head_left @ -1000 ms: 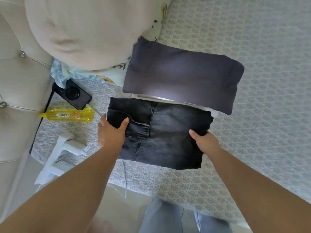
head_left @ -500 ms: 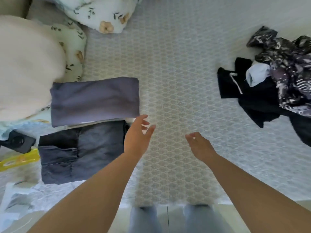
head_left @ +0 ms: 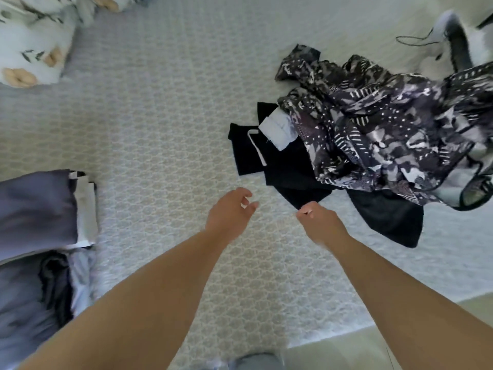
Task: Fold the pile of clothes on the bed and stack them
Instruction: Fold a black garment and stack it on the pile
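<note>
Black cloth [head_left: 288, 166] just beyond the right hand [head_left: 317, 222], nearest corner a touch past the fingertips, not yet touched. Right hand loosely curled, holding nothing; left hand [head_left: 229, 214] likewise empty, fingers relaxed and half bent, hovering over bare bedspread [head_left: 165, 124]. Patterned garment [head_left: 386, 124] heaped farther out and to the right of the right hand, draped partly over the black cloth, with a pale scrap [head_left: 277, 129] wedged between the two. Folded stack [head_left: 37, 209] well off to the left of the left hand, grey piece on top, a second folded lot nearer the body beneath it. Floral pillow [head_left: 24, 60] far out beyond the left hand. Likely next: a pinch on the black corner and a pull toward the open bedspread between the hands. Risk there: overlap with the patterned garment, so a quick tug could drag the whole heap along, or spill the pale scrap. Also unclear how many black pieces lie tangled together; a grab at one corner might lift two at once and spoil the fold.
</note>
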